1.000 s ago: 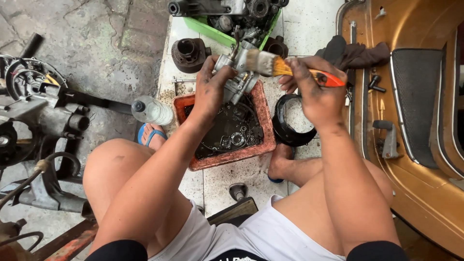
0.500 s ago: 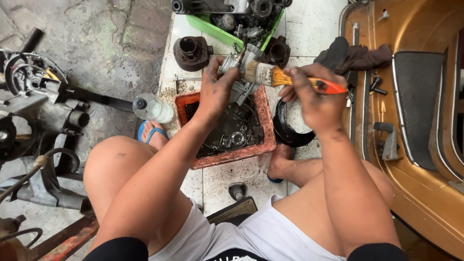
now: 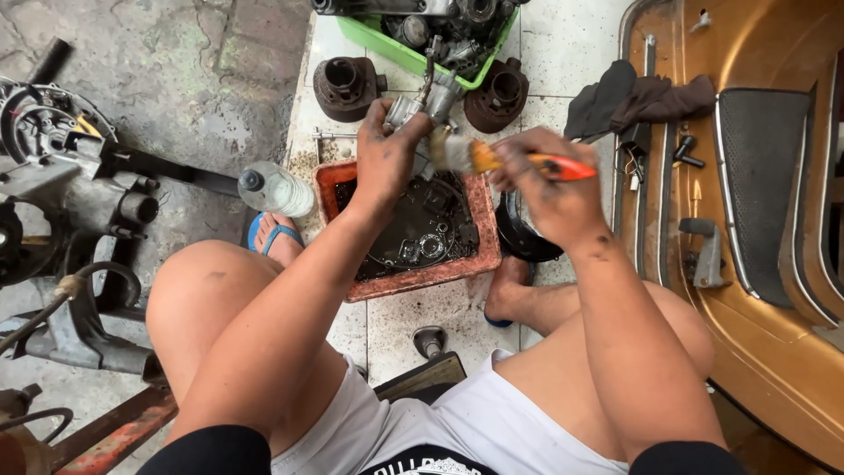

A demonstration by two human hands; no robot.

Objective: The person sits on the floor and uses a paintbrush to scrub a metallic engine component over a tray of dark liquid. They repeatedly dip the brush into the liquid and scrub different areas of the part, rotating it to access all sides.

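Metal part (image 3: pixel 422 104): being held up over the far edge of the red tray (image 3: pixel 482 230).
Left hand (image 3: pixel 387 163): gripping the part tight.
Right hand (image 3: pixel 549 189): closing around an orange-handled brush (image 3: pixel 492 158), bristles touching the part.

— What's in your left hand (image 3: pixel 384 158)?

— A small grey metal carburettor (image 3: pixel 420 107), grimy, with a thin stem sticking up from its top. You hold it by its lower body, tilted, just above the far edge of the red tray (image 3: pixel 482 230).

— And in your right hand (image 3: pixel 547 183)?

— A paintbrush (image 3: pixel 492 158) with an orange handle and pale, wet bristles. It lies nearly level, bristles pointing left, touching the carburettor's underside, between your two hands.
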